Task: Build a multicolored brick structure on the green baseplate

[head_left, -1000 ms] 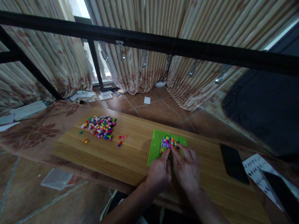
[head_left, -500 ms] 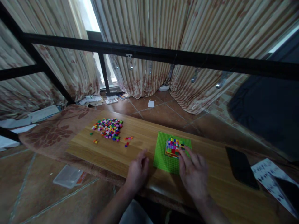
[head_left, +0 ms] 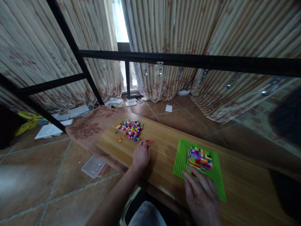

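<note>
A green studded baseplate (head_left: 178, 160) lies on the wooden table (head_left: 162, 160), bearing a block of many-coloured bricks (head_left: 199, 158). My right hand (head_left: 202, 194) is over the near edge of the baseplate, just in front of the block, fingers apart and holding nothing. Farther left, a pile of small loose bricks (head_left: 131, 128) is spread on the wood. My left hand (head_left: 141, 154) reaches down beside the small red and orange bricks (head_left: 149, 141) near the pile; its fingertips are bent down, and whether a brick is between them is too small to tell.
A black flat object (head_left: 283, 188) lies at the table's right end. On the floor to the left is a clear plastic container (head_left: 93, 166). A black metal rail (head_left: 178, 58) crosses in front of striped curtains.
The view has turned left. My left hand has moved away over the table to the loose bricks. My right hand has drawn back from the top of the brick block.
</note>
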`<action>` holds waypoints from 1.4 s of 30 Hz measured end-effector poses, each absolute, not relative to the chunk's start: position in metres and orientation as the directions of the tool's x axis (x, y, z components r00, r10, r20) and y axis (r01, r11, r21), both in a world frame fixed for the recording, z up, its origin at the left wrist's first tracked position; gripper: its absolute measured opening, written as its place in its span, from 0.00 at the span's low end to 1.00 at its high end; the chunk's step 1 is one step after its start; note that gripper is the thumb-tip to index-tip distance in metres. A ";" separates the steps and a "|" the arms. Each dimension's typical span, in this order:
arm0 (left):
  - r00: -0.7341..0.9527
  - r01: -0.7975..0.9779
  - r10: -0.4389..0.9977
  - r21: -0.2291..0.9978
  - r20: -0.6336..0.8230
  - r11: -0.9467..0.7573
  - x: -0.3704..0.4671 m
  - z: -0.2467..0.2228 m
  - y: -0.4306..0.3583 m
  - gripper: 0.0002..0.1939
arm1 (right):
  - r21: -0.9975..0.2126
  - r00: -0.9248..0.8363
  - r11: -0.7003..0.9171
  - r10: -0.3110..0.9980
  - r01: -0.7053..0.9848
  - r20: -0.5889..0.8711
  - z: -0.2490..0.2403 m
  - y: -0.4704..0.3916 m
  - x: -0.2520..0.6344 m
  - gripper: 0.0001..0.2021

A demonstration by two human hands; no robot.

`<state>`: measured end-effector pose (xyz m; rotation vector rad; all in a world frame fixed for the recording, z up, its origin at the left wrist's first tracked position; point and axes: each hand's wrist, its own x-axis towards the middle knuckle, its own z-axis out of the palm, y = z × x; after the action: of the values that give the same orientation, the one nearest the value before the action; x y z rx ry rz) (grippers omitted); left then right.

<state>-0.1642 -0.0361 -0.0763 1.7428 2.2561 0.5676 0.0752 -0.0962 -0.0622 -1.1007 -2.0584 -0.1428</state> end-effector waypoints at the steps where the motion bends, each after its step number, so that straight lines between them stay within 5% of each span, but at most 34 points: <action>1: -0.253 0.876 0.967 0.431 0.035 0.214 -0.165 -0.076 -0.034 0.08 | -0.258 -0.324 0.624 0.663 0.737 0.675 -0.063 -0.098 0.075 0.11; 4: -0.257 0.863 0.966 0.460 0.041 0.210 -0.168 -0.075 -0.033 0.10 | -0.288 -0.311 0.610 0.687 0.738 0.657 -0.066 -0.102 0.073 0.12; 7: -0.284 0.744 0.956 0.647 0.080 0.167 -0.161 -0.072 -0.042 0.08 | -0.334 -0.266 0.570 0.724 0.750 0.636 -0.065 -0.105 0.069 0.11; 11: -0.142 0.084 0.972 0.976 -0.189 0.202 -0.125 -0.067 -0.069 0.09 | -0.399 -0.240 0.541 0.767 0.740 0.596 -0.061 -0.110 0.061 0.11; 13: 0.100 -0.274 0.922 0.881 -0.373 0.386 -0.104 -0.065 -0.084 0.15 | -0.426 -0.225 0.530 0.781 0.734 0.583 -0.059 -0.111 0.060 0.10; 17: 0.292 -0.514 0.810 0.630 -0.509 0.582 -0.073 -0.059 -0.099 0.18 | -0.477 -0.216 0.502 0.818 0.721 0.534 -0.055 -0.113 0.067 0.09; 22: 0.348 -0.559 0.764 0.534 -0.544 0.635 -0.058 -0.053 -0.093 0.17 | -0.545 -0.163 0.444 0.858 0.712 0.486 -0.055 -0.110 0.086 0.07; 42: 0.408 -0.393 0.783 0.684 -0.470 0.615 -0.024 -0.057 -0.070 0.21 | -0.505 -0.162 0.436 0.853 0.745 0.497 -0.053 -0.093 0.124 0.06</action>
<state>-0.0243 -0.0699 -0.0574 0.5185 0.8628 0.7837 0.1240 -0.0925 -0.0533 -1.3461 -1.9403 0.1830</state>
